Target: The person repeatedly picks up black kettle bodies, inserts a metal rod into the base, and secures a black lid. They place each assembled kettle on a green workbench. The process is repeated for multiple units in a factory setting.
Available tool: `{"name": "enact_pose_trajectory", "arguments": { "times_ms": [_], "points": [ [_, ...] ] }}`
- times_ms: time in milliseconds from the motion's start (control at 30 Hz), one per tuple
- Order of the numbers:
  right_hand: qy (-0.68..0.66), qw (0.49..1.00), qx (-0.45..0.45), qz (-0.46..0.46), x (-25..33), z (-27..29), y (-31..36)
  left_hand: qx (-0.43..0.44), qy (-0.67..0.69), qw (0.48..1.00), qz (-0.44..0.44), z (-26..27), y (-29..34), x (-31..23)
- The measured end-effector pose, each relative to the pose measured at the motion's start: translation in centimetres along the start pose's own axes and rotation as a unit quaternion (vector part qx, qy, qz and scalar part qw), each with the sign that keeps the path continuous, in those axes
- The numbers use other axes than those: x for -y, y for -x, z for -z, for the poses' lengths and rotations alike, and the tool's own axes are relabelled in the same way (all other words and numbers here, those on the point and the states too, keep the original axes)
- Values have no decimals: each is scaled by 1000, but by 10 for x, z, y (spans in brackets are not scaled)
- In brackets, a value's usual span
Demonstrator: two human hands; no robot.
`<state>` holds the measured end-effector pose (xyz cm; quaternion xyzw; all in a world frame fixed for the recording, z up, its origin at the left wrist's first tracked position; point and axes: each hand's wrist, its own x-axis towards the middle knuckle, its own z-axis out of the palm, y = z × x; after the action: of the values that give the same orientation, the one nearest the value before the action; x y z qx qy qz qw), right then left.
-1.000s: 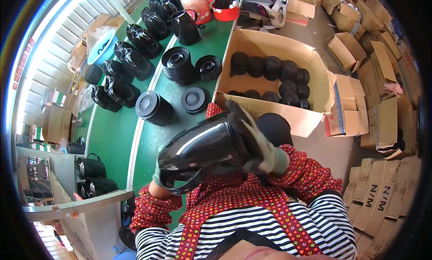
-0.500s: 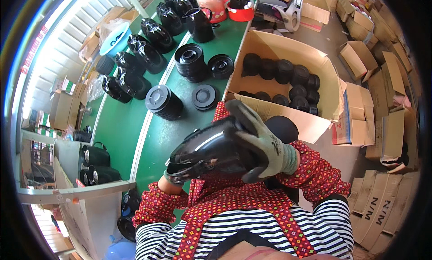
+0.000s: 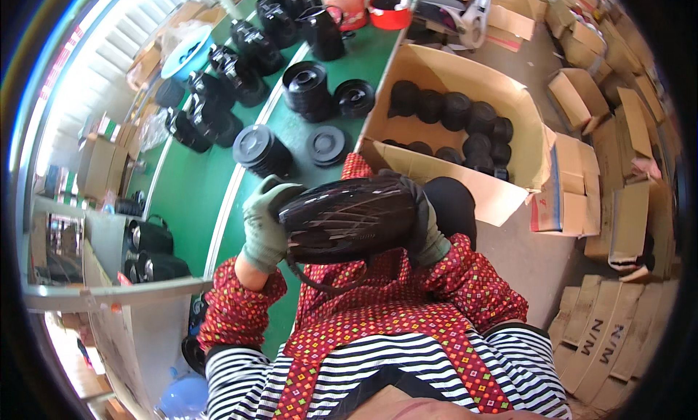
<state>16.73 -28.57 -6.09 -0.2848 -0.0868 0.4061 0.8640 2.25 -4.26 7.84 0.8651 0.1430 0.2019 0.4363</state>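
Landmark: big carton [image 3: 465, 179], flaps up, on the person's R side.
Jug: black jug [image 3: 352, 220], held up clear of the table, just nr-side & L of carton; lies approx level, handle loop hanging on the body side.
L hand: L hand [image 3: 266, 224], gloved, wrapped round the jug end farther from carton; fingertips partly hidden behind it.
R hand: R hand [image 3: 432, 237], gloved, clasping the jug end nearer carton; dark fingers blend w/ the black, exact finger placement hard to make out.
Hidden: black round shape [image 3: 454, 206] nr side of carton, pt. covered by R hand, can't tell what it is; black cylinders [image 3: 478, 118] inside carton, nearest ones cut off by its front wall.
Cut off: red tub [image 3: 390, 18], beyond carton to the L, jug in it cropped by top edge.
Table: green table [image 3: 185, 202] L of carton, w/ disc stack [image 3: 260, 150] & flat disc [image 3: 328, 145], the latter nr carton.
Vs 0.5 s ago: jug was slanted, now leveled & turned; L hand was mostly behind it, now in plain view; R hand's pale glove back shows less. Discs L of carton unchanged.
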Motion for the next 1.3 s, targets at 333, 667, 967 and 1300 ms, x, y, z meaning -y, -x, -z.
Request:
{"name": "enact_pose_trajectory", "arguments": {
  "times_ms": [333, 667, 967, 1300],
  "points": [
    [519, 784, 175, 291, 50, -93, 15, 135, -346, 926, -63, 1, -30, -79],
    [717, 628, 235, 192, 101, -99, 30, 246, -147, 933, -217, 32, -9, -75],
    [767, 566, 253, 166, 107, -113, 33, 277, -150, 917, -246, -10, -14, -51],
    [787, 524, 285, 157, 103, -119, 27, 234, -43, 937, -258, -20, -5, -53]
  ]
}}
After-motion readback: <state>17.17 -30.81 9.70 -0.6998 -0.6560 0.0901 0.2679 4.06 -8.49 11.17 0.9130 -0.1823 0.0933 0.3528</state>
